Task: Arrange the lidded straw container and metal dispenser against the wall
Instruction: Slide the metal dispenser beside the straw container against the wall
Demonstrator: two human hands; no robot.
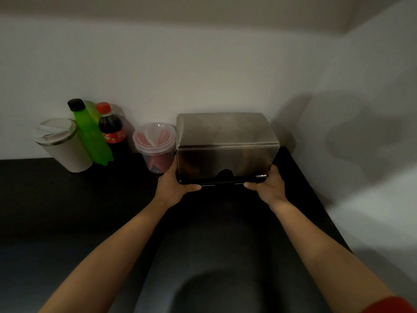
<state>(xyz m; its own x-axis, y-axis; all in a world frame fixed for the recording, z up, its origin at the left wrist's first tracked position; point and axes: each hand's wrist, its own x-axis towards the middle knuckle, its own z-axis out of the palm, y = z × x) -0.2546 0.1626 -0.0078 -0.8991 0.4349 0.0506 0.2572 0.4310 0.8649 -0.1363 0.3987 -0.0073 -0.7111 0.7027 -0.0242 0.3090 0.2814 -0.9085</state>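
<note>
A boxy stainless metal dispenser (225, 143) stands on the black counter (67, 199) close to the white back wall, near the right corner. My left hand (173, 184) grips its lower left front corner and my right hand (266, 186) grips its lower right front corner, thumbs along the black base. Just left of the dispenser, touching or nearly touching it, stands the clear lidded straw container (155, 145) with red straws inside, close to the wall.
Farther left by the wall stand a cola bottle (111, 129), a green bottle (90, 132) and a white lidded tumbler (61, 143). A side wall (361, 109) closes the counter on the right. The counter's right edge runs diagonally toward me.
</note>
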